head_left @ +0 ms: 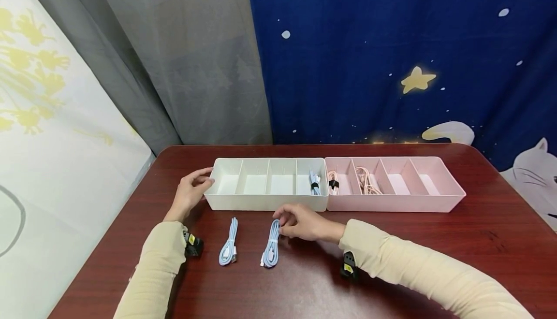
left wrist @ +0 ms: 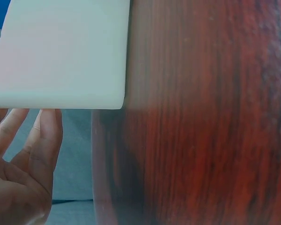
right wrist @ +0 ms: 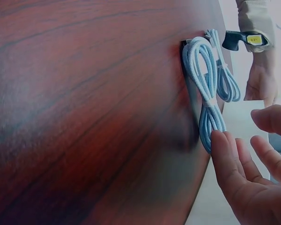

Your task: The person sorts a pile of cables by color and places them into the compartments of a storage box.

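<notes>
My left hand point(head_left: 191, 191) touches the left end of a white divided organizer box point(head_left: 261, 203) with its fingertips. In the left wrist view, the fingers point(left wrist: 49, 131) meet the box's end wall. Over the table, my right hand point(head_left: 302, 222) reaches the upper end of a coiled light blue charging cable point(head_left: 271, 247), which is bound in the middle. In the right wrist view, a fingertip point(right wrist: 219, 140) is right at the loop's end, and the thumb stands apart. A second coiled blue cable point(head_left: 228, 249) lies to the left on the table.
A pink divided organizer box point(head_left: 396, 203) adjoins the white one on its right. It holds a strapped pink cable point(head_left: 333, 183) and another pink cable point(head_left: 366, 181). Another blue cable point(head_left: 315, 183) with a black strap sits in the white box's rightmost compartment.
</notes>
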`<state>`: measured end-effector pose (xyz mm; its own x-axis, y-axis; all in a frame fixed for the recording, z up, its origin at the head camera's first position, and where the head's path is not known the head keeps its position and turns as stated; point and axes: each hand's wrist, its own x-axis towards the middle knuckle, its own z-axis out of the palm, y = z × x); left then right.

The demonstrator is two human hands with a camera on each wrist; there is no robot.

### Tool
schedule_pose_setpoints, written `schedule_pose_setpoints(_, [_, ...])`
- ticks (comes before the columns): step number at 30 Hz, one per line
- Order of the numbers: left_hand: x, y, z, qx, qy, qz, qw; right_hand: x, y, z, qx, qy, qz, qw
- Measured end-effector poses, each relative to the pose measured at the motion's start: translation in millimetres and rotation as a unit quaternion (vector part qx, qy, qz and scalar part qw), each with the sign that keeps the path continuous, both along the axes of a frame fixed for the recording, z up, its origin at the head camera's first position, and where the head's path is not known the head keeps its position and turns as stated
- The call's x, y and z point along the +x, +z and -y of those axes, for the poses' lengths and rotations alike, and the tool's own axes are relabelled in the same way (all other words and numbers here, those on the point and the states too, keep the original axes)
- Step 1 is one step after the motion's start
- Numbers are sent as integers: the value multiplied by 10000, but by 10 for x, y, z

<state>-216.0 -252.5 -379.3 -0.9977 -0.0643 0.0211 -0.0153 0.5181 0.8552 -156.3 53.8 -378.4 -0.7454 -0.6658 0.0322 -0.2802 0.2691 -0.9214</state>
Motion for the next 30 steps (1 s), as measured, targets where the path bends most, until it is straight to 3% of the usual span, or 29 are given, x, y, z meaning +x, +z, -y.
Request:
schedule_pose_setpoints(17, [12, 16, -2, 77, -89, -61, 9999, 20, -108, 32, -69, -323, 220, 9992])
schedule_pose_setpoints(30, [3, 5, 1, 48, -88, -48, 9999, 22, -151, 65, -332, -748, 820, 9933])
